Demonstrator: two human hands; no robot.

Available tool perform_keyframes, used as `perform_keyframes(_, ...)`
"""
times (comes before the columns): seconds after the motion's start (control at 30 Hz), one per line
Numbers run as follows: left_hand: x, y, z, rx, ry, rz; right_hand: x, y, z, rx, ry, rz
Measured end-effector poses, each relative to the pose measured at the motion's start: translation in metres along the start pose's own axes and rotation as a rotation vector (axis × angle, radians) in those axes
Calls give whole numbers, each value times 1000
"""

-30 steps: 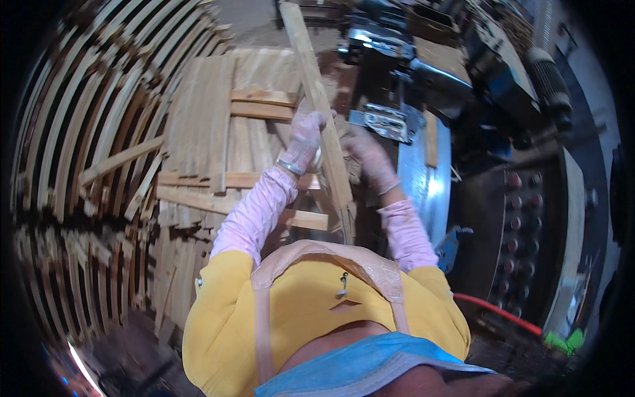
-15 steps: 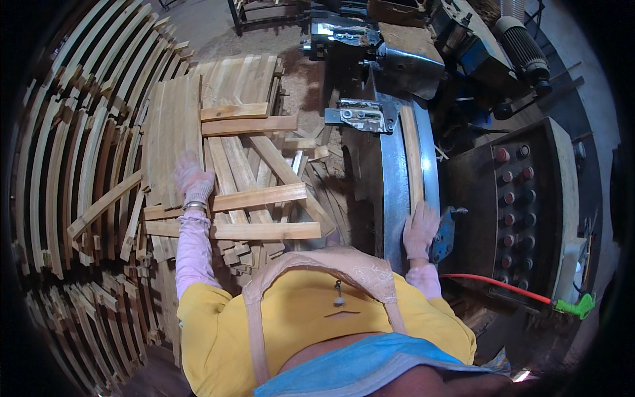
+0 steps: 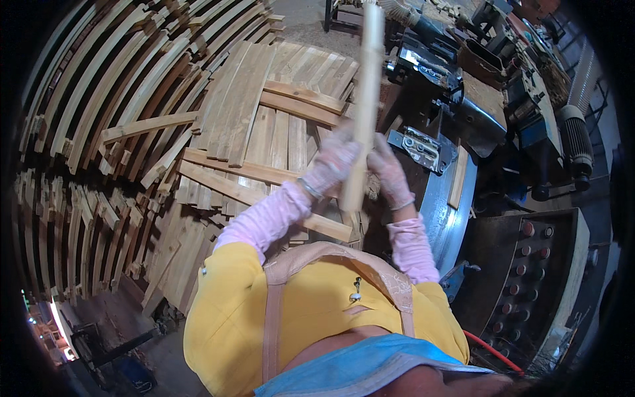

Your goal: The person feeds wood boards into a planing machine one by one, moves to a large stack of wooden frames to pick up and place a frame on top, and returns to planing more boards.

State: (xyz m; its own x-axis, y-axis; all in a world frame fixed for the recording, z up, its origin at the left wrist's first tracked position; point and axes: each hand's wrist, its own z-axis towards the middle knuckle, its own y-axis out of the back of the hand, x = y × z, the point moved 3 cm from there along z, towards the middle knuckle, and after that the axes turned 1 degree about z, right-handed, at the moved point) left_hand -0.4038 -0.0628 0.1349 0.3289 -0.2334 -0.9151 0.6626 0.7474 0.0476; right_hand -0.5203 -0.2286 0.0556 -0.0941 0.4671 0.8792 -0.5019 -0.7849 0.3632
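A pale wooden strip (image 3: pixel 366 99), blurred by motion, rises in front of me between my two gloved hands, its far end near the top of the view. My left hand (image 3: pixel 333 162) is closed on its left side, and my right hand (image 3: pixel 390 173) grips it from the right. Under and beyond them spreads a pile of loose wooden strips (image 3: pixel 284 142), some lying crosswise on the others. To the right, a shorter-looking wooden strip (image 3: pixel 458 177) rests on the shiny metal bed (image 3: pixel 444 215) of a machine.
Racks of stacked, curved-looking wooden strips (image 3: pixel 126 86) fill the left side. Beyond the metal bed stands a machine with a metal guide bracket (image 3: pixel 420 148) and a motor (image 3: pixel 575 142). A control box with several round buttons (image 3: pixel 529 278) stands at the right; a red hose (image 3: pixel 493 352) runs below it.
My left hand has left the stacked boards and my right hand the machine bed; both now hold a raised strip. The strip on the bed lies farther along. The view has turned left.
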Motion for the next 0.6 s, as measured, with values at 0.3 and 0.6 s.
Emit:
perform_keyframes(0.3, 38, 201, 22, 72, 521, 1374, 46, 122, -173, -332, -603, -504)
perform_keyframes(0.6, 41, 270, 1, 64, 599, 1596, -6, 146, -205, -364, -478, -1400)
